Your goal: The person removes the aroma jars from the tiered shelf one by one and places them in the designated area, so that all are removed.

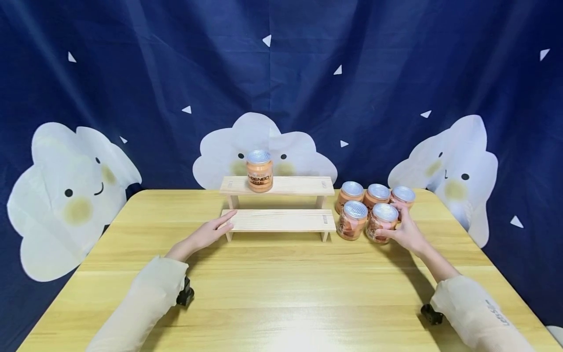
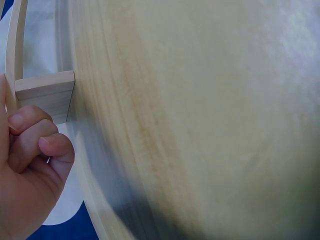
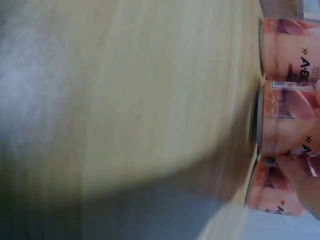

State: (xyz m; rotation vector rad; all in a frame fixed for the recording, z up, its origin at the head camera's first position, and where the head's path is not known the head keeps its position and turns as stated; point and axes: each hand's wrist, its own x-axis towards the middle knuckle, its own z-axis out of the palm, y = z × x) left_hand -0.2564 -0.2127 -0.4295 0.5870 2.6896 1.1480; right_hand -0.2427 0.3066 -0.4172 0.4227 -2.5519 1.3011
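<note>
A two-step wooden stand (image 1: pixel 281 221) is on the table. My left hand (image 1: pixel 207 236) holds the left end of its lower step; in the left wrist view, the curled fingers (image 2: pixel 35 135) lie beside the stand's leg (image 2: pixel 50 90). On the upper step, left of its middle, stands an orange-pink can (image 1: pixel 259 172) with a silver lid. Similar cans cluster upright right of the stand. My right hand (image 1: pixel 408 234) grips the front right can (image 1: pixel 378 226), thumb at its front and fingers on its far right side. That can (image 3: pixel 285 125) appears between two others in the right wrist view.
Beside the gripped can stands another front can (image 1: pixel 352 222). Behind them are a back left can (image 1: pixel 349 195), a middle can (image 1: pixel 376 195) and a right can (image 1: pixel 403 196). A blue curtain (image 1: pixel 281 73) with white clouds hangs behind the wooden table (image 1: pixel 281 293).
</note>
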